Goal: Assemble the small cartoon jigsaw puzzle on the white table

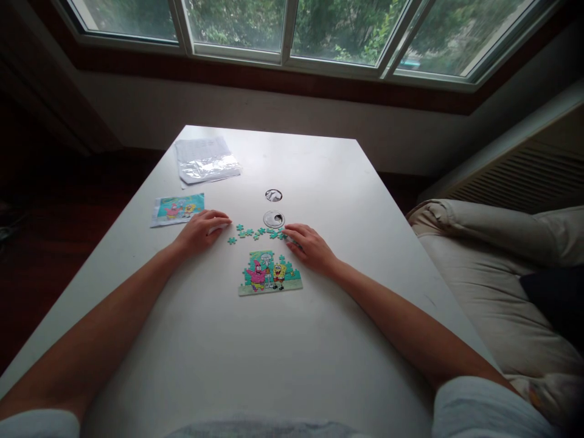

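Note:
A partly assembled jigsaw puzzle [269, 277] with cartoon figures lies flat on the white table, its upper edge stepped and uneven. Above it, several loose teal jigsaw pieces [249, 233] are spread in a rough row. My left hand [201, 232] rests on the table left of those pieces, fingers loosely stretched out and holding nothing I can see. It lies beside a picture card [179, 210] showing the same cartoon figures. At the right end of the row, my right hand [312, 246] has its fingers extended, the fingertips touching or just over loose pieces.
A clear plastic sleeve with papers [207, 161] lies at the table's far left. Two round table inserts [274, 219] sit behind the pieces. A beige sofa [493, 292] stands along the right side; a window [283, 30] is beyond the table [310, 164].

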`<state>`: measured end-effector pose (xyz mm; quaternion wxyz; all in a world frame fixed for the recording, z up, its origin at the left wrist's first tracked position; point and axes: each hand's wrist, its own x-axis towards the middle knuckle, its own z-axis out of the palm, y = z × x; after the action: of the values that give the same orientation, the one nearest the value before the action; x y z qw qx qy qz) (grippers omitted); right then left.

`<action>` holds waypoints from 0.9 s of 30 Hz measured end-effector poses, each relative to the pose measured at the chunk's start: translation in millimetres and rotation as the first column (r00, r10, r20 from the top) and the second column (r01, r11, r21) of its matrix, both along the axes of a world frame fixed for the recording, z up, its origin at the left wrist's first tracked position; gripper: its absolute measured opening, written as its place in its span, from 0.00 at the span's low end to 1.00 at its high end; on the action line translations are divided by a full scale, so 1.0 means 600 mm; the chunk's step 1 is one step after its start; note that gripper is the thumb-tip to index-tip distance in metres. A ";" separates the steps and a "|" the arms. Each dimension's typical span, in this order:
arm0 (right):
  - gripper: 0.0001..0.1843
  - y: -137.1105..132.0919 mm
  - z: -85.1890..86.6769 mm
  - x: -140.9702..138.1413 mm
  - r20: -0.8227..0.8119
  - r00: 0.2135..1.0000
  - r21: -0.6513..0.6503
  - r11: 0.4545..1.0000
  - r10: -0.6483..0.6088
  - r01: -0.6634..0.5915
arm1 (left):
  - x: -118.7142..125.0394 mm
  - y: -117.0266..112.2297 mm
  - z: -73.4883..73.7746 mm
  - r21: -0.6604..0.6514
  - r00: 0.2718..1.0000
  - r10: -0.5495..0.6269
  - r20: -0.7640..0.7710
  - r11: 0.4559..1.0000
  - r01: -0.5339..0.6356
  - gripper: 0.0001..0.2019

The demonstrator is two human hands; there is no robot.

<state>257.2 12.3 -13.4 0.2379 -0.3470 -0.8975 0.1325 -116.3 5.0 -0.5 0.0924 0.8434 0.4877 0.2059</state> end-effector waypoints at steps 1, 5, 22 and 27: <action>0.20 -0.001 0.001 0.001 -0.017 1.000 -0.010 1.000 0.026 -0.026 | 0.004 -0.001 -0.003 0.007 1.000 0.007 -0.013 1.000 -0.007 0.18; 0.19 0.000 0.004 0.003 -0.118 0.990 -0.068 0.994 0.080 -0.089 | 0.023 -0.007 -0.012 0.003 0.999 -0.019 -0.044 1.000 0.019 0.20; 0.14 0.029 0.004 0.024 -0.352 0.915 -0.294 0.952 -0.196 0.091 | 0.058 -0.029 -0.010 -0.121 0.954 -0.086 -0.287 0.991 0.052 0.32; 0.18 0.042 0.017 0.058 -0.130 0.991 -0.151 0.989 -0.026 0.006 | 0.066 -0.027 -0.012 -0.142 0.943 -0.085 -0.323 0.989 0.041 0.34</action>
<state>292.0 37.2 -3.1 0.2707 -0.3617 -0.8645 0.2202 -76.8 -11.1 -7.4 0.0726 0.8730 0.4816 0.0266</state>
